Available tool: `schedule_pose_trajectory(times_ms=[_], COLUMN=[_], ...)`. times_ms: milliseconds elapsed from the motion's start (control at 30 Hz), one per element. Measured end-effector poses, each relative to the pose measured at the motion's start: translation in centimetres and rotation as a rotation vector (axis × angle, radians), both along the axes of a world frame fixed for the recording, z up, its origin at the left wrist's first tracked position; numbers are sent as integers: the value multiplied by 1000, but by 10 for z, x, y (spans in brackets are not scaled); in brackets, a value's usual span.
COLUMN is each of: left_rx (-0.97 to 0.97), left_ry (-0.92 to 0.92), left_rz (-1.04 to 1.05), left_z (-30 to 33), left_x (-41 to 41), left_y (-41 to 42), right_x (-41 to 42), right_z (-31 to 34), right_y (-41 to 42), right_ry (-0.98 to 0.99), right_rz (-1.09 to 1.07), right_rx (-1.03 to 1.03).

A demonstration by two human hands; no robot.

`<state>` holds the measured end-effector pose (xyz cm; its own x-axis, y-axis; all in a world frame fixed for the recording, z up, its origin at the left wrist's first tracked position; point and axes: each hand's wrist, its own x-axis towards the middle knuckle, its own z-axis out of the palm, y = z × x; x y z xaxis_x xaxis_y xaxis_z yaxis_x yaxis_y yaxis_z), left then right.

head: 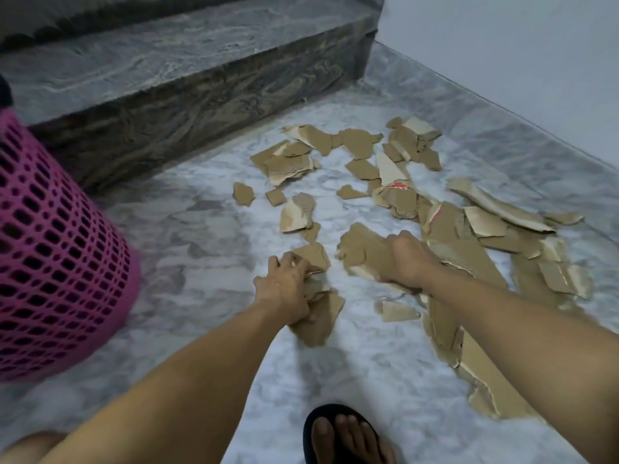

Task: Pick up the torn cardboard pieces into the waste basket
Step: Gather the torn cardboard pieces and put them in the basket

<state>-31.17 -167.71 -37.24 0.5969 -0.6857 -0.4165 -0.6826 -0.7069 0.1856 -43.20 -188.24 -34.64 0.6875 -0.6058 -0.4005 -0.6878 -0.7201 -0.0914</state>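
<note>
the torn cardboard pieces (395, 182) lie scattered on the marble floor (187, 236), most of them from twelve to three o'clock of the hands. the left hand (284, 289) has its fingers curled round a small bunch of scraps (318, 296) beneath it. the right hand (407, 261) grips a larger piece (361, 249) whose long side runs toward ten o'clock. the pink waste basket (57, 256) stands well apart at nine o'clock, nearer the left hand, so both loads probably must travel leftward. a stone step (187, 78) sits at eleven o'clock, a sandalled foot (345, 437) at six.
</note>
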Motion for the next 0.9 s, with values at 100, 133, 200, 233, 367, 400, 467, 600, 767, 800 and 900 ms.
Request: schedule_pose_trajectory(times_ms=[100,133,200,233,367,400,467,600,767,800,900], left_rx=[-125,-143,-133,-111,-10,9,46,-11,-85,-99,-134], left_ry=[-25,-28,-5,2,-59,-52,-30,-25,-14,-21,-64], left_rz=[96,101,93,84,-3,-30,-45,22,91,104,107], left_z=[-2,-2,2,3,-1,-3,-4,1,1,0,-5], left_x=[5,6,5,3,-8,-10,-12,-8,15,20,38], left_y=[2,4,9,11,14,13,8,-5,-15,-17,-23], right_x=[6,6,3,-1,-17,-21,-27,-28,-4,6,37], right_z=[13,18,29,31,11,5,-3,-9,-9,-9,-4], right_y=[-13,-15,-13,-10,14,20,29,31,22,18,5], right_ry=[-56,-45,57,109,202,187,108,16,-37,-49,-89], right_rz=[-113,-127,-107,-82,81,111,110,32,-32,-29,-25], right_rx=[104,177,303,340,213,151,105,106,54,45,40])
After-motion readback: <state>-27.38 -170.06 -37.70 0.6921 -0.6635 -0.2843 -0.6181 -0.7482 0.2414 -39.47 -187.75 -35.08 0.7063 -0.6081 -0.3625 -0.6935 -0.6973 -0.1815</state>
